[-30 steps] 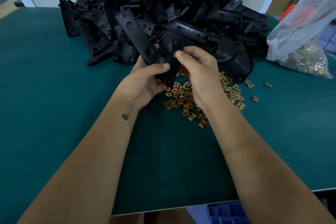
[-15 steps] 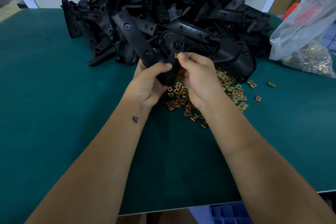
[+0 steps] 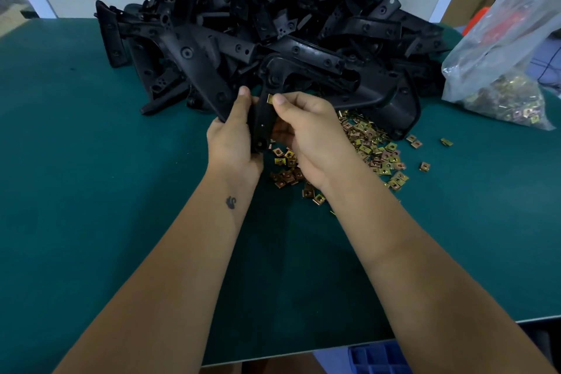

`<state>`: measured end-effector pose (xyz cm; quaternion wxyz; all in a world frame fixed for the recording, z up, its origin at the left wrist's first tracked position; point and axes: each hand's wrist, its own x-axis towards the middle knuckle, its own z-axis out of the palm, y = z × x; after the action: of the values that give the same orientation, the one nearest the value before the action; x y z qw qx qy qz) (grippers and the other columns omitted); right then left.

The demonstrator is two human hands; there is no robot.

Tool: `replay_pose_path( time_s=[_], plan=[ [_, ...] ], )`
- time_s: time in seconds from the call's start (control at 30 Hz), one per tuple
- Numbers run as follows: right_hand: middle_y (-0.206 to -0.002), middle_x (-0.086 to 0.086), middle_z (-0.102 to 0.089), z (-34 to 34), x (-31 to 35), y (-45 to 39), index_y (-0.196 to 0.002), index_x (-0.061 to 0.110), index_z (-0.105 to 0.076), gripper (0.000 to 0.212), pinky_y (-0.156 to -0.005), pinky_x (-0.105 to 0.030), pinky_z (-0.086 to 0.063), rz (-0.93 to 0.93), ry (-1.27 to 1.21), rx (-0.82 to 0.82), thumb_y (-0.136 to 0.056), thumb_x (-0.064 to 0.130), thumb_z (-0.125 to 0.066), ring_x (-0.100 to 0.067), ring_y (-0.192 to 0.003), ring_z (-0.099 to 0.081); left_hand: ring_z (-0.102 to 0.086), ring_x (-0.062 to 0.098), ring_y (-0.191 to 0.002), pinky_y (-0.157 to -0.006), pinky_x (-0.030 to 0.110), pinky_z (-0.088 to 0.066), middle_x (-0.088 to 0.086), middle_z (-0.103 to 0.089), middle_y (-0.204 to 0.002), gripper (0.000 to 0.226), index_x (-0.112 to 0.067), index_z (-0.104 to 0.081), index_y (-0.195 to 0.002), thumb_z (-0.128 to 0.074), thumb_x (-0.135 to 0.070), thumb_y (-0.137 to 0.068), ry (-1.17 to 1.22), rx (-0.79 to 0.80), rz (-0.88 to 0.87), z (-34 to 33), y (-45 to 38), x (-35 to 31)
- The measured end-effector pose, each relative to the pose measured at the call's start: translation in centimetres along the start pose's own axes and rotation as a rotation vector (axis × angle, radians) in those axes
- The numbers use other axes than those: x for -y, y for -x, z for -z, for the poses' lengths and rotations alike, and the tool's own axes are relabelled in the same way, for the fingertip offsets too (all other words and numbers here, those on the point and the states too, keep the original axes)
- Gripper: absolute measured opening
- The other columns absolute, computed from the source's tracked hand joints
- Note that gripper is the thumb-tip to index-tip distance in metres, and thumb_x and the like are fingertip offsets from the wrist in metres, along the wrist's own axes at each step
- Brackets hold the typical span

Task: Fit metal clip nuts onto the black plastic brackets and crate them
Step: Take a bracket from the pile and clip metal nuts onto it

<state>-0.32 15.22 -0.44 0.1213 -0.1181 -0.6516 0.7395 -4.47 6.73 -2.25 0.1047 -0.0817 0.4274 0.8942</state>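
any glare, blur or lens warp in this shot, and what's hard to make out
Head view: wide-angle warp bows the table edge and stretches the forearms; glare whitens the plastic bag; the bracket pile merges into dark shapes; slight blur on the left hand; the clip nut in the right hand stays readable.

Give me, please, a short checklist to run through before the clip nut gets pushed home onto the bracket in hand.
1. Bracket held steady: ok, the left hand grips it, thumb along its face.
2. Clip nut in hand: ok, the right hand pinches it at the bracket's upper edge.
3. Nut lined up with a hole: cannot tell, the fingers hide the seat.
4. More nuts within reach: ok, the loose nuts lie on the green table under the hands.
5. Crate ready: cannot tell, only a corner of the blue crate shows below the table edge.
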Motion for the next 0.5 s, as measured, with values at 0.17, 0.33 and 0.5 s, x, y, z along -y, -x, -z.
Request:
replay_pose_path(
  time_s=[0.17,0.33,0.5],
  plan=[
    [-0.081,-0.006,-0.066,0.9,0.1,0.4,-0.08,0.012,-0.066,0.018,-0.088,-0.04,-0.053,0.066,0.025,-0.013,-0.096,0.01,-0.059,-0.017,-0.081,-0.06,-0.069,0.01,-0.057,-0.053,0.024,-0.055,-0.003,-0.07,-0.061,0.017,-0.015,-0.056,-0.085,-0.071,-0.02,-0.091,-0.064,0.067,0.038,-0.2,-0.1,-0.8],
    [-0.098,-0.013,-0.069,-0.4,-0.3,0.4,-0.085,0.012,-0.066,0.015,-0.101,-0.048,-0.05,0.007,-0.016,-0.115,-0.097,0.014,-0.058,-0.026,-0.098,-0.064,-0.072,0.016,-0.062,-0.055,0.026,-0.055,0.0,-0.073,-0.066,0.019,-0.014,-0.063,-0.079,-0.071,-0.026,-0.091,-0.007,-0.087,-0.068,-0.4,1.0,0.3],
    [-0.08,-0.003,-0.066,0.9,0.1,0.2,-0.085,0.011,-0.065,0.017,-0.08,-0.035,-0.056,-0.026,-0.13,-0.139,-0.099,0.013,-0.054,-0.017,-0.078,-0.063,-0.061,0.01,-0.044,-0.042,0.018,-0.048,0.0,-0.064,-0.056,0.022,-0.012,-0.05,-0.09,-0.069,-0.023,-0.093,0.068,-0.029,0.064,-0.3,0.2,-0.6]
  ],
)
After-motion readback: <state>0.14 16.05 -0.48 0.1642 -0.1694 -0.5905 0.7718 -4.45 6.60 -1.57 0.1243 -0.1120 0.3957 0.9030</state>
